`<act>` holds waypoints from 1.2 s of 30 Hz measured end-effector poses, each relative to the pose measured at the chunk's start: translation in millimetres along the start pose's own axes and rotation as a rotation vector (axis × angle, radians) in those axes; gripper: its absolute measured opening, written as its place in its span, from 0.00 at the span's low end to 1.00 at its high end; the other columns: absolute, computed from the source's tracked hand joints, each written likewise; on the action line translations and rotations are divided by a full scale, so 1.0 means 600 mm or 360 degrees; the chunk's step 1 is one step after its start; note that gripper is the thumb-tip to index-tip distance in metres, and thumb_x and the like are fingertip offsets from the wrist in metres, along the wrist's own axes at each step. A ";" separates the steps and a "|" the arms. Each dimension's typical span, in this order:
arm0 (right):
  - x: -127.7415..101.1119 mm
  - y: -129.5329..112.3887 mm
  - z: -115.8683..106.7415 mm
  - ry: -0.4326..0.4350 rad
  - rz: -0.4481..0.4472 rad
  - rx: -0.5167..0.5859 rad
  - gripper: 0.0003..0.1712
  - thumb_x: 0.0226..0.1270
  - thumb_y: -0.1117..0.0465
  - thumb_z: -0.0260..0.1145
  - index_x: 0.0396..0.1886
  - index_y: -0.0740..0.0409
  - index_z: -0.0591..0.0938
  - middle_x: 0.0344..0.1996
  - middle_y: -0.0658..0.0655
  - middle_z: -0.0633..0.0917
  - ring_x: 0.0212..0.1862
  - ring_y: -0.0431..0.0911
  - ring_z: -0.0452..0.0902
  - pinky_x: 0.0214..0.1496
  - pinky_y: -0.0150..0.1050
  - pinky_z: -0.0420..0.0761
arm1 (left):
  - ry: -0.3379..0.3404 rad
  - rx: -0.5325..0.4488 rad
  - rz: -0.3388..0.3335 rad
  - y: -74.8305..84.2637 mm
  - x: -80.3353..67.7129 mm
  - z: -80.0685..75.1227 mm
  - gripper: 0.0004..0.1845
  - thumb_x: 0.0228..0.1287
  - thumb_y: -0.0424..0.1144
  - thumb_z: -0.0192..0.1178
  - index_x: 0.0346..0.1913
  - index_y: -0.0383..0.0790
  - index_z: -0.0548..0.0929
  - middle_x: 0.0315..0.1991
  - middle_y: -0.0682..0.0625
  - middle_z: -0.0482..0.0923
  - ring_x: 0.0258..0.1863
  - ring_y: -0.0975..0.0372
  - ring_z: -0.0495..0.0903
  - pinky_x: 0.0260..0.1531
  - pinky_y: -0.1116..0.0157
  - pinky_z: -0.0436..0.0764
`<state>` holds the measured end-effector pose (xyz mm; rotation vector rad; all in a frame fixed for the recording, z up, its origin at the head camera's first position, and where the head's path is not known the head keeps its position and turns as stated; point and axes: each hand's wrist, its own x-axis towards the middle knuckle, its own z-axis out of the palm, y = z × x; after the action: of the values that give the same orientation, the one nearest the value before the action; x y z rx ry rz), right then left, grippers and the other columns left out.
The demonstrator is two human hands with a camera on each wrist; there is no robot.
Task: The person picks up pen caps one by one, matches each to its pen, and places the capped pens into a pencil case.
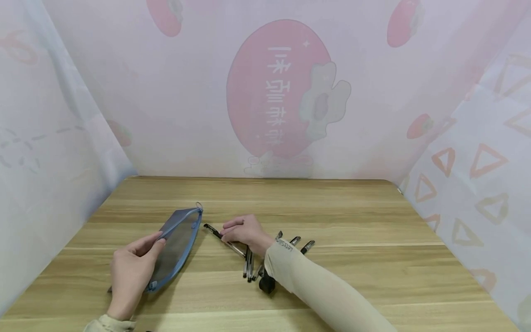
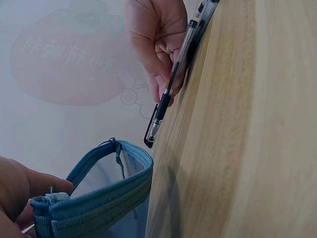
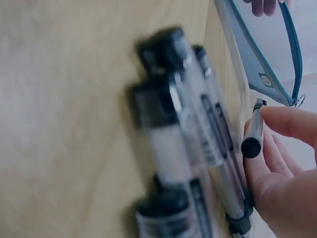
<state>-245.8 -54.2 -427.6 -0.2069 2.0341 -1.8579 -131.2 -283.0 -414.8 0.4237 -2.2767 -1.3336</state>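
My left hand (image 1: 132,269) grips the near edge of a blue zippered mesh pouch (image 2: 101,213), thumb on one side of the rim. The pouch's mouth gapes, with a zip pull ring at its far end. Just right of it, my right hand (image 1: 248,233) pinches a clear gel pen (image 2: 166,101) with a black grip and cap. The capped end of that pen points toward the pouch, apart from it. Several similar pens (image 1: 250,265) lie on the table beneath and beside my right wrist; the sleeve partly hides them. In the right wrist view, the nearest pens (image 3: 168,148) are blurred.
A wood-grain table (image 1: 352,207) lies under everything. Behind it hangs a pale curtain (image 1: 186,115) printed with strawberries, and further printed cloth closes both sides. A black round object (image 1: 267,283) shows beneath my right wrist.
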 end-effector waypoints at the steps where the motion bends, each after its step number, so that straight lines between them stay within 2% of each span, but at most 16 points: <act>1: -0.001 0.001 0.001 0.0007 0.0000 0.0029 0.22 0.50 0.79 0.73 0.48 0.70 0.83 0.33 0.58 0.88 0.37 0.47 0.86 0.41 0.37 0.84 | 0.0009 0.0004 -0.0001 0.000 0.000 0.000 0.16 0.65 0.46 0.67 0.51 0.41 0.88 0.42 0.47 0.86 0.32 0.80 0.79 0.29 0.80 0.77; 11: -0.028 0.002 0.016 0.0060 0.0049 0.0297 0.22 0.53 0.77 0.72 0.51 0.70 0.83 0.38 0.58 0.88 0.42 0.45 0.85 0.45 0.36 0.83 | 0.0086 0.0004 -0.0030 0.004 -0.004 0.006 0.15 0.64 0.42 0.68 0.50 0.39 0.88 0.40 0.45 0.86 0.29 0.82 0.77 0.26 0.80 0.76; 15: -0.043 -0.006 0.036 0.0118 0.0065 0.0463 0.21 0.54 0.78 0.71 0.50 0.72 0.82 0.39 0.60 0.87 0.42 0.48 0.85 0.47 0.38 0.83 | 0.0073 -0.0049 -0.0063 0.008 -0.006 0.011 0.15 0.64 0.42 0.68 0.49 0.37 0.88 0.39 0.43 0.86 0.28 0.81 0.78 0.24 0.79 0.76; 20: -0.056 -0.019 0.072 0.0316 0.0134 0.0758 0.23 0.52 0.82 0.68 0.51 0.74 0.80 0.41 0.63 0.86 0.44 0.53 0.84 0.48 0.40 0.83 | 0.0037 -0.0113 -0.0128 0.012 -0.009 0.022 0.15 0.64 0.41 0.68 0.49 0.35 0.87 0.39 0.44 0.86 0.29 0.78 0.79 0.26 0.78 0.77; 22: -0.058 -0.021 0.086 0.0402 0.0149 0.0821 0.23 0.52 0.82 0.68 0.51 0.74 0.79 0.41 0.63 0.86 0.45 0.53 0.83 0.49 0.40 0.82 | 0.0029 -0.0132 -0.0156 0.015 -0.011 0.025 0.15 0.65 0.40 0.68 0.50 0.35 0.87 0.39 0.44 0.86 0.30 0.78 0.79 0.27 0.78 0.77; 27: -0.059 -0.025 0.107 0.0533 0.0137 0.0881 0.22 0.51 0.81 0.68 0.49 0.72 0.80 0.40 0.62 0.85 0.44 0.52 0.83 0.51 0.41 0.81 | 0.0024 -0.0163 -0.0211 0.022 -0.014 0.029 0.15 0.66 0.40 0.67 0.51 0.35 0.86 0.41 0.42 0.86 0.30 0.78 0.78 0.27 0.78 0.77; 32: -0.061 -0.028 0.117 0.0570 0.0122 0.0928 0.20 0.51 0.81 0.68 0.46 0.71 0.81 0.40 0.62 0.85 0.42 0.51 0.83 0.51 0.40 0.82 | 0.0040 -0.0183 -0.0235 0.025 -0.016 0.028 0.15 0.65 0.40 0.67 0.50 0.35 0.87 0.43 0.42 0.85 0.30 0.78 0.78 0.28 0.78 0.77; 36: -0.063 -0.034 0.130 0.0581 0.0131 0.0899 0.18 0.51 0.81 0.68 0.43 0.69 0.82 0.39 0.61 0.85 0.39 0.49 0.83 0.47 0.39 0.82 | 0.0003 -0.0200 -0.0286 0.026 -0.018 0.029 0.15 0.64 0.41 0.68 0.50 0.36 0.87 0.45 0.43 0.85 0.32 0.79 0.78 0.30 0.79 0.77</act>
<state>-185.1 -115.4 -405.2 0.3859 1.5883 -2.4569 -131.6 -257.6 -411.0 0.5973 -2.1804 -1.5539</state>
